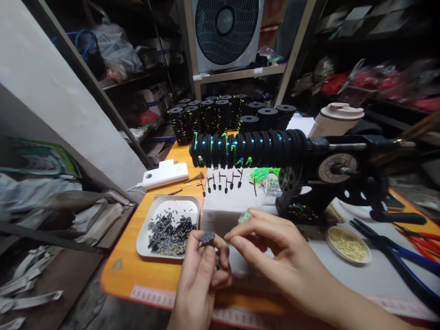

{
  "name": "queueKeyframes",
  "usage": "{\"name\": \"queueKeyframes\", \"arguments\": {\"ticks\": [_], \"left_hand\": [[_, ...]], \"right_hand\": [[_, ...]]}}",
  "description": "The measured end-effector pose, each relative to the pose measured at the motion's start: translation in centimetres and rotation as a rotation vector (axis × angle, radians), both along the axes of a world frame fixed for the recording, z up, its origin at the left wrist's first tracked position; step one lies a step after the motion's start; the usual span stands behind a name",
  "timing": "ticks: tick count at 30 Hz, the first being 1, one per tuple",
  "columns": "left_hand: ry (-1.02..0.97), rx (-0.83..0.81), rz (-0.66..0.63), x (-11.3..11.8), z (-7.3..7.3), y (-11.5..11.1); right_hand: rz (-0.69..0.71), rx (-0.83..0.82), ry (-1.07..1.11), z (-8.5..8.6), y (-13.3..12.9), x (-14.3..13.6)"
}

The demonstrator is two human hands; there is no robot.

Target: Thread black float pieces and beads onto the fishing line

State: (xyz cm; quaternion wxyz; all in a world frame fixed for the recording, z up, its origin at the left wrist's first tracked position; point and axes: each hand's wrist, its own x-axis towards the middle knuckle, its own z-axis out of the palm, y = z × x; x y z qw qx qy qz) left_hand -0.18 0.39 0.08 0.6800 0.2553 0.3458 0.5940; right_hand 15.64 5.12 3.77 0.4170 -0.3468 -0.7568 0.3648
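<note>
My left hand is closed on a small cluster of dark pieces beside a white tray that holds many small black and yellow parts. Just right of it, my right hand has thumb and index finger brought together in a pinch; anything between the tips is too small to tell. A pale green bit shows by its bent fingers. Above both hands runs a horizontal black ribbed roller with green and blue strands, part of a black hand-cranked machine.
Small black T-shaped pieces lie beyond my hands. At right are a dish of gold bits, blue-handled pliers and a cup. Black spools stand behind, a white power bank at left.
</note>
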Motion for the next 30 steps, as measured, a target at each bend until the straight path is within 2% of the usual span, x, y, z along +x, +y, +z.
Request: {"name": "queueKeyframes", "arguments": {"ticks": [4,7,12,15,18,22,25,30], "left_hand": [[0.025,0.002,-0.006,1.2,-0.5,0.2],[0.098,0.007,0.042,1.9,-0.7,0.3],[0.529,0.062,0.142,2.0,-0.6,-0.1],[0.663,0.103,0.178,1.8,-0.3,-0.3],[0.619,0.08,0.196,1.9,0.0,-0.4],[0.361,0.013,0.237,2.5,-0.1,-0.5],[0.221,-0.029,0.232,2.7,-0.2,-0.5],[0.258,-0.026,0.344,2.1,-0.2,-0.5]], "right_hand": [[-0.1,-0.024,0.042,-1.0,0.1,0.2],[-0.106,-0.065,0.088,-1.2,0.1,0.1],[-0.099,-0.046,0.044,-1.1,0.1,0.0],[-0.074,-0.003,0.007,-0.8,0.0,0.1],[-0.045,0.04,-0.009,-0.5,-0.1,0.2],[-0.063,0.119,-0.008,-0.4,-0.2,0.0],[-0.075,0.1,-0.004,-0.5,-0.2,0.1],[-0.093,-0.004,0.056,0.0,0.2,0.6]]}}
